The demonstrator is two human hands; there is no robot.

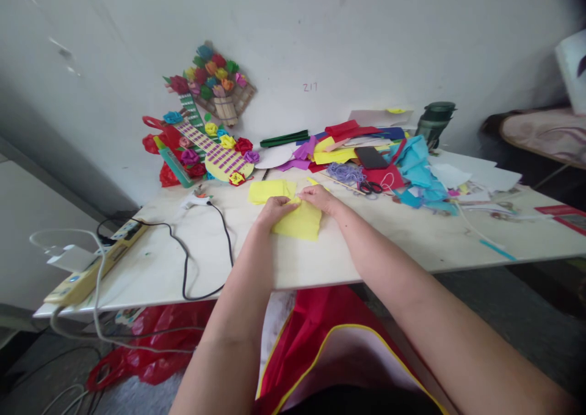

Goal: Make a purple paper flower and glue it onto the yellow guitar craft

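A piece of yellow crepe paper point(300, 224) is pinched between my two hands above the middle of the table. My left hand point(276, 209) grips its upper left part, thumb pointing right. On its upper right edge, my right hand point(319, 198) closes with the fingers pressed together. The lower part of the sheet hangs free toward me. Just behind my left hand lies a folded stack of yellow crepe paper point(267, 191). The exact grip of the fingertips is too small to make out.
Scissors point(370, 187), purple yarn point(347, 173), a phone point(370, 157) and coloured paper lie at the back right. A glue gun point(196, 200) and a power strip point(98, 265) with cables occupy the left. Paper-flower crafts point(229, 158) stand against the wall near a green bottle point(434, 124).
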